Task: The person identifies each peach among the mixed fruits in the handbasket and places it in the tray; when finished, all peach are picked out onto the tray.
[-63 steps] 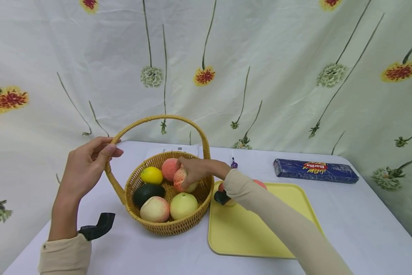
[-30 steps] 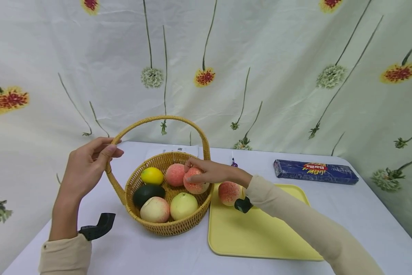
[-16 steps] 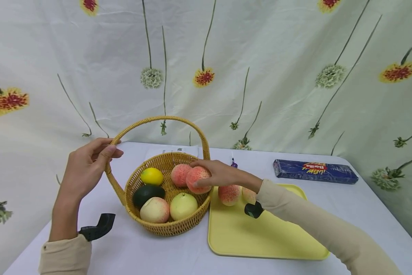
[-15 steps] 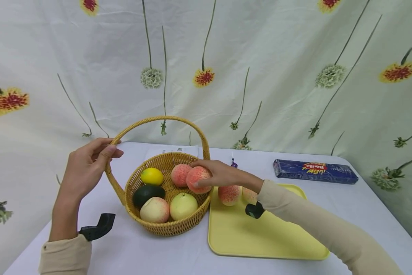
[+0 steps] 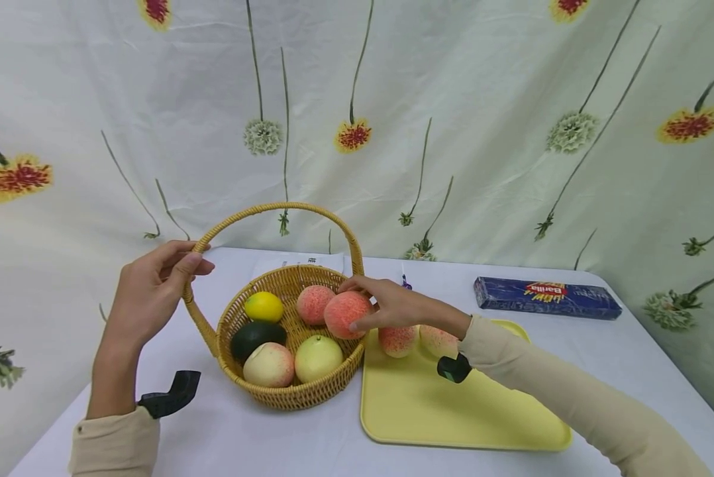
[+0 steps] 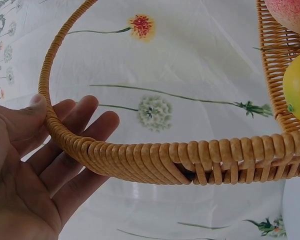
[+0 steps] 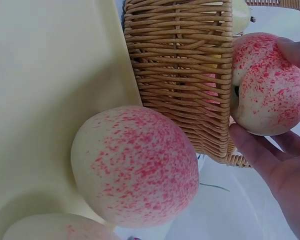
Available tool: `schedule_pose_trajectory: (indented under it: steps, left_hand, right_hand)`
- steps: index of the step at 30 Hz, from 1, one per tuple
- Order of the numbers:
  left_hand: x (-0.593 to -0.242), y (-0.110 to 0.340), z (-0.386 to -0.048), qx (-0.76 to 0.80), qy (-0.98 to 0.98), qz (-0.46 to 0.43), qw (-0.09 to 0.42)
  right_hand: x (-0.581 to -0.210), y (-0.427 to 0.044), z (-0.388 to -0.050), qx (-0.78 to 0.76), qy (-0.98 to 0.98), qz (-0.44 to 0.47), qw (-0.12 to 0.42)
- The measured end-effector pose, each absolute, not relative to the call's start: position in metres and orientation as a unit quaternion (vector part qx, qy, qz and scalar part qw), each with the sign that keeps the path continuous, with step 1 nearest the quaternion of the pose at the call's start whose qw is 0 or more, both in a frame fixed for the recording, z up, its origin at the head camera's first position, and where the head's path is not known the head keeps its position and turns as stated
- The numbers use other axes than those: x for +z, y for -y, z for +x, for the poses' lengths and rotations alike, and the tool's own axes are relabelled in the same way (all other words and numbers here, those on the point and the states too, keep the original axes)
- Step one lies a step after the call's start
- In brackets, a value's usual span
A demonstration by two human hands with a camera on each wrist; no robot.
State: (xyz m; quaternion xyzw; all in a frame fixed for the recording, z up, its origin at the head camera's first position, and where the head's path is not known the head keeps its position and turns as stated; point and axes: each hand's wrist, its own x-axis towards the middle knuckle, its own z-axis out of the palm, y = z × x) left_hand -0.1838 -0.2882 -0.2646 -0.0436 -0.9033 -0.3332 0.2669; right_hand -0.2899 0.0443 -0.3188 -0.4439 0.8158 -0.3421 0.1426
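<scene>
My right hand [image 5: 395, 303] grips a round pink-and-cream peach [image 5: 344, 314] at the right rim of the round tan wicker basket [image 5: 294, 399]; my left hand [image 5: 153, 285] pinches its arched handle [image 5: 357, 262]. 2 pink-speckled peaches [image 5: 398, 342] lie on the rectangular yellow tray [image 5: 452, 417].

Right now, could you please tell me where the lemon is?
In the head view, the lemon sits in the left part of the basket, just behind the dark green fruit.

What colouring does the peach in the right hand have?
The peach is pale cream with pinkish-red speckles, clearest in the right wrist view.
</scene>
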Motion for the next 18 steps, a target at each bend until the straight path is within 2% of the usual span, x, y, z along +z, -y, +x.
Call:
schedule_pose_trajectory:
  steps: [18]
  left_hand:
    - [-0.265,0.289,-0.185,-0.33,0.905,-0.045,0.266]
  right_hand:
    - [-0.322,-0.075,-0.276,-0.426,-0.793,-0.423,0.106]
